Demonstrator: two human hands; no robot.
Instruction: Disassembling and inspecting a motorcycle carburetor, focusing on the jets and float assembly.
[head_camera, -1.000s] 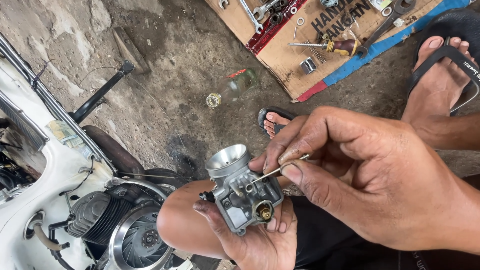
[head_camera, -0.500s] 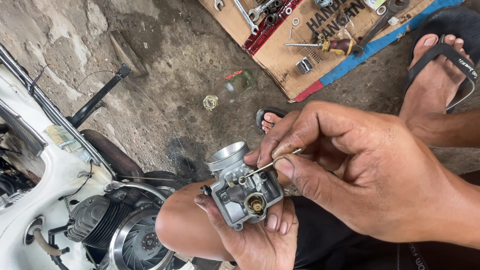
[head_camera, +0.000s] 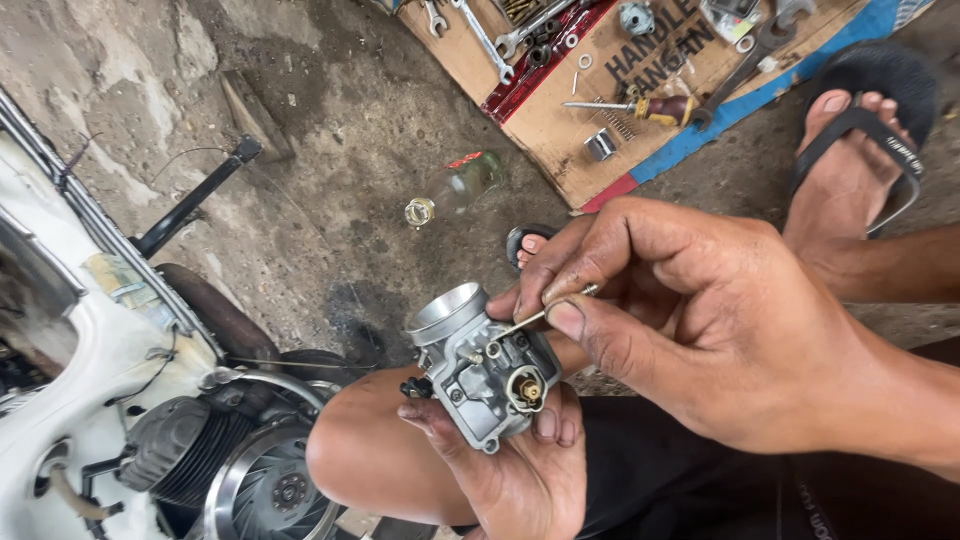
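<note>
The right hand (head_camera: 700, 330) pinches a thin metal pin (head_camera: 545, 315) between thumb and forefinger, its fingers closed on the shaft, the far end pointing down and left to touch the top face of a grey metal carburettor (head_camera: 480, 365). The left hand (head_camera: 520, 460) cups that carburettor from beneath, palm up, fingers wrapped round its lower body, thumb against its left side. The carburettor sits tilted, its round open throat facing up and left, a small brass jet showing in a circular port on the near face. It is held just above the person's bare knee (head_camera: 370, 450), which is bent below it; dark shorts (head_camera: 680, 480) cover the thigh to the right.

To the left stands a white scooter (head_camera: 90, 400) with its finned engine cylinder and a round fan housing (head_camera: 270, 490) exposed, near the knee. On the stained concrete floor (head_camera: 330, 180) beyond the hands lies a clear glass bottle (head_camera: 455, 190) on its side. Farther up, a flattened cardboard sheet (head_camera: 570, 120) carries spanners, a screwdriver (head_camera: 635, 107) with a dark red and yellow handle, washers and small metal parts. At upper right a foot in a black sandal (head_camera: 850, 150) rests on the ground, and toes of another foot (head_camera: 535, 245) peek out just behind the right hand's fingers.
</note>
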